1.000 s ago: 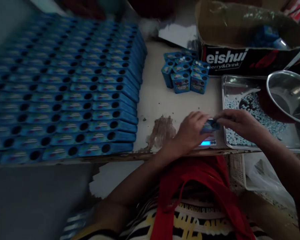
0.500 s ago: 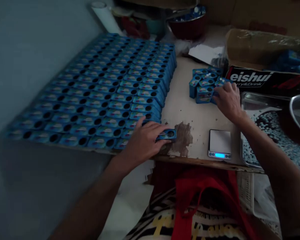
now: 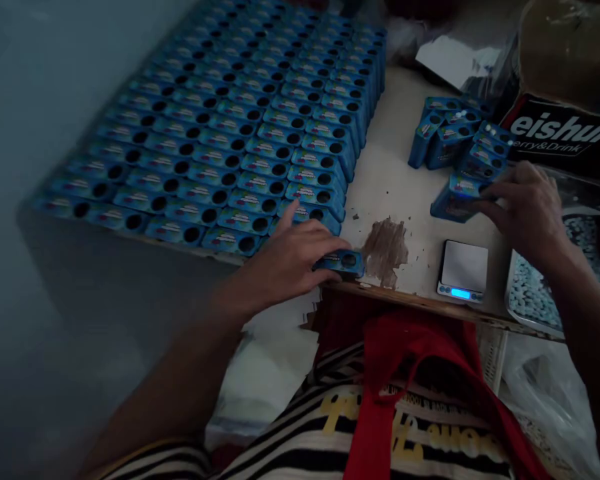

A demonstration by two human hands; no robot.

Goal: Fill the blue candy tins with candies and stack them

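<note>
My left hand (image 3: 300,260) is closed around a small blue container (image 3: 349,261) with a dark round opening, at the table's front edge. It lies beside the closest corner of the long rows of like blue containers (image 3: 255,160). Between the fingers and thumb of my right hand (image 3: 527,207) is another blue container (image 3: 457,198), tilted above the table behind the scale. Just beyond it stands a loose cluster of blue containers (image 3: 445,140), with small pale pellets on top of some.
A small digital scale (image 3: 464,267) with a lit blue display stands near the front edge. Right of it is a metal tray (image 3: 535,323) of pale pellets. A black printed carton (image 3: 565,137) stands at the back right, a white sheet (image 3: 453,60) to its left.
My right hand has drawn one blue container out of the cluster, toward me. My left hand stays on its container at the front edge. The view has shifted.
</note>
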